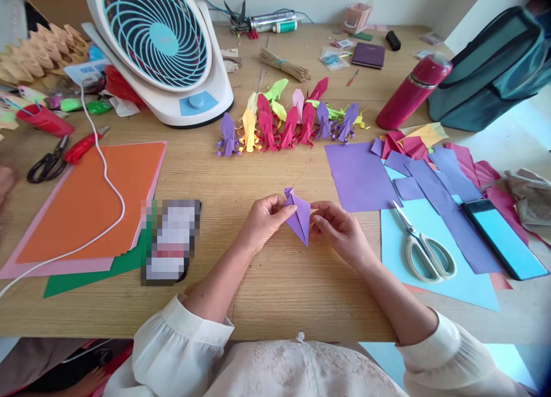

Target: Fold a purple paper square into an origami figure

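A folded piece of purple origami paper [303, 218] is held up over the middle of the table, its long point aimed down and a small folded knob at its top. My left hand [269, 218] pinches it near the top between thumb and fingers. On its other side is my right hand [338, 228], with fingers curled close to the right edge of the paper. Whether those fingertips grip the paper cannot be made out. Beyond the hands stand several finished paper figures [290, 127] in purple, yellow, red, pink and green.
Scissors [430, 253] lie on light-blue paper [465, 291] at right, beside purple sheets [359, 176] and a phone [503, 236]. A red flask [413, 93] stands behind. At left are orange paper [86, 207], a white cable [112, 182], another phone [172, 242] and a fan [159, 47].
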A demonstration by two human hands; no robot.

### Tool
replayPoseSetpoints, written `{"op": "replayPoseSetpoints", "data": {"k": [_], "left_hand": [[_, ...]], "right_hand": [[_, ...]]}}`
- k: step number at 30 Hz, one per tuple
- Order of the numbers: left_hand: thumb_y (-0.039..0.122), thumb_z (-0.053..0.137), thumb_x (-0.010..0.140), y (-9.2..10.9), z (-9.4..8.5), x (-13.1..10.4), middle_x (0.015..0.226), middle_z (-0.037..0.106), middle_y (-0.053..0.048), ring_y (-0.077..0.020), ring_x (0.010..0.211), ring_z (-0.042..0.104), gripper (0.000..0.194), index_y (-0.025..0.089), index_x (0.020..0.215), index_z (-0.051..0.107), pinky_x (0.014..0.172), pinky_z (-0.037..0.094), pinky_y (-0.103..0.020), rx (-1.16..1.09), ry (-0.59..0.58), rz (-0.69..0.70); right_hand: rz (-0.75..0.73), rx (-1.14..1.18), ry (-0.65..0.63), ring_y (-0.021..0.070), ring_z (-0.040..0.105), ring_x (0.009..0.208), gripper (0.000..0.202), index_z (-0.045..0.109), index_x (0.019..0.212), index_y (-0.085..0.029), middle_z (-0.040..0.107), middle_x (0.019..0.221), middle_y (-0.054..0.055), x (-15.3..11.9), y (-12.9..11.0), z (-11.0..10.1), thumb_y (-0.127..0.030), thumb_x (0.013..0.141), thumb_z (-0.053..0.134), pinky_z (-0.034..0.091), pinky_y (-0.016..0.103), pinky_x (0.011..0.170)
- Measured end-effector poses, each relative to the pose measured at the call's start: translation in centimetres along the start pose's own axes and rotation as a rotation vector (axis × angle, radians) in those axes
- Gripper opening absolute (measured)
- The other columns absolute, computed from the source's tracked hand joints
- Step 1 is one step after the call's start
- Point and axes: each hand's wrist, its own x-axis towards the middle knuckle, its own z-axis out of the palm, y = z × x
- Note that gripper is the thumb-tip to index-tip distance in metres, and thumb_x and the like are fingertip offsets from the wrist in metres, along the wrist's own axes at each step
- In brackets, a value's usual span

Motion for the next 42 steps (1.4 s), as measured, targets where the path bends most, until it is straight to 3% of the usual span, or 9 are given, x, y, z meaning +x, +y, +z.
{"op": "replayPoseSetpoints", "data": {"k": [2, 5, 15, 24, 34, 38, 42], "left_hand": [[0.046, 0.074, 0.074, 0.14, -0.02, -0.11, 0.06, 0.04, 0.007, -0.0058, 0.051, 0.03, 0.043, 0.019, 0.063, 0.042, 0.046, 0.021, -0.02, -0.021, -0.01, -0.031], [0.049, 0.074, 0.074, 0.25, -0.05, -0.26, 0.06, 0.042, 0.007, -0.0057, 0.051, 0.031, 0.042, 0.018, 0.064, 0.047, 0.046, 0.022, -0.02, -0.005, -0.03, -0.028], [0.042, 0.069, 0.083, -0.38, -0.29, -0.22, 0.069, 0.056, 0.003, -0.0104, 0.066, 0.051, 0.028, 0.016, 0.075, 0.061, 0.066, 0.041, -0.022, 0.135, -0.08, 0.149], [0.036, 0.066, 0.086, -0.26, 0.07, -0.56, 0.077, 0.066, 0.0, -0.0136, 0.073, 0.06, 0.021, 0.016, 0.083, 0.065, 0.068, 0.046, -0.023, 0.15, -0.056, 0.181], [0.031, 0.065, 0.086, 0.15, 0.48, -0.94, 0.075, 0.065, 0.0, -0.0125, 0.07, 0.059, 0.016, 0.016, 0.083, 0.065, 0.066, 0.045, -0.022, 0.14, -0.012, 0.204], [0.032, 0.066, 0.086, -0.08, 0.57, -0.92, 0.083, 0.069, -0.002, -0.0151, 0.076, 0.065, 0.017, 0.017, 0.094, 0.063, 0.068, 0.047, -0.024, 0.088, -0.003, 0.18], [0.035, 0.066, 0.088, -0.23, 0.65, -0.94, 0.072, 0.066, 0.002, -0.0132, 0.062, 0.061, 0.027, 0.019, 0.105, 0.053, 0.06, 0.045, -0.022, 0.073, 0.037, 0.168]], "right_hand": [[-0.124, -0.135, 0.045, 0.0148, 0.065, 0.077, 0.032, 0.057, 0.123, -0.024, 0.067, 0.094, 0.003, -0.14, 0.15, -0.14, -0.036, 0.093, 0.061, 0.055, 0.03, 0.071], [-0.266, -0.336, 0.058, 0.0149, 0.065, 0.081, 0.03, 0.057, 0.124, -0.025, 0.067, 0.103, 0.004, -0.33, 0.28, -0.29, -0.026, 0.094, 0.057, 0.054, 0.031, 0.075], [-0.505, -0.597, 0.045, 0.0176, 0.065, 0.084, 0.036, 0.055, 0.128, -0.024, 0.063, 0.096, 0.004, -0.5, 0.35, -0.66, -0.014, 0.094, 0.051, 0.055, 0.034, 0.079], [-0.595, -0.645, 0.032, 0.0176, 0.065, 0.086, 0.041, 0.05, 0.133, -0.025, 0.062, 0.098, 0.005, -0.6, 0.6, -0.75, -0.01, 0.094, 0.05, 0.056, 0.034, 0.08], [-0.664, -0.71, -0.022, 0.02, 0.064, 0.097, 0.043, 0.049, 0.135, -0.024, 0.061, 0.112, 0.01, -0.84, 0.5, -0.66, -0.007, 0.095, 0.052, 0.057, 0.034, 0.082], [-0.668, -0.736, -0.018, 0.0211, 0.064, 0.095, 0.043, 0.048, 0.135, -0.025, 0.062, 0.111, 0.01, -0.79, 0.51, -0.82, -0.009, 0.095, 0.053, 0.057, 0.036, 0.081], [-0.664, -0.752, -0.019, 0.0211, 0.064, 0.094, 0.041, 0.05, 0.134, -0.024, 0.063, 0.108, 0.01, -0.64, 0.39, -0.93, -0.011, 0.095, 0.055, 0.056, 0.037, 0.081]]}}
